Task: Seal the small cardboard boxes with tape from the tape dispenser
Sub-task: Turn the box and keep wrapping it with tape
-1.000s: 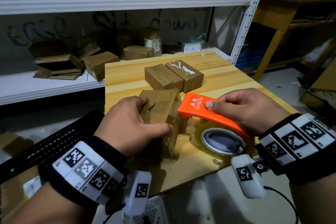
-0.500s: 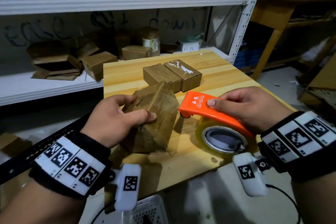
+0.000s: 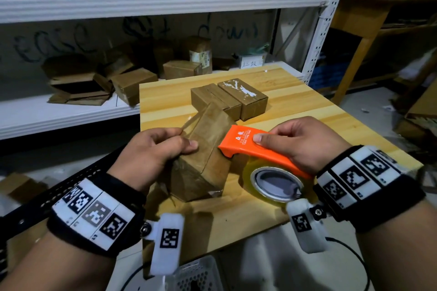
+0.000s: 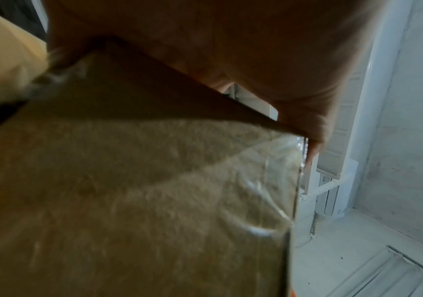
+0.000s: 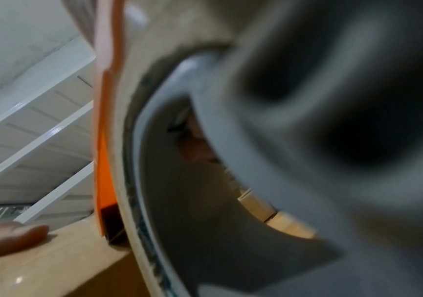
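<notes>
My left hand (image 3: 163, 149) grips a small brown cardboard box (image 3: 208, 156) that leans tilted on the wooden table (image 3: 331, 125), thumb across its upper face. Clear tape covers parts of the box (image 4: 154, 191), and a loose strip sticks up by my fingers. My right hand (image 3: 295, 139) holds the orange tape dispenser (image 3: 250, 146) with its clear tape roll (image 3: 274, 182), its front end touching the box's right side. In the right wrist view the orange dispenser (image 5: 103, 180) and the roll's grey hub fill the frame. Two more small boxes (image 3: 229, 99) lie side by side farther back.
White metal shelving (image 3: 142, 4) behind the table carries several cardboard boxes, some flattened. A wooden bench (image 3: 361, 16) stands at the right. A white perforated basket (image 3: 201, 276) sits below the table's near edge, and a dark grid panel (image 3: 28, 215) lies to the left.
My left hand has turned the box from upright to tilted, with another face now up. The dispenser stayed almost still in my right hand, close against the box.
</notes>
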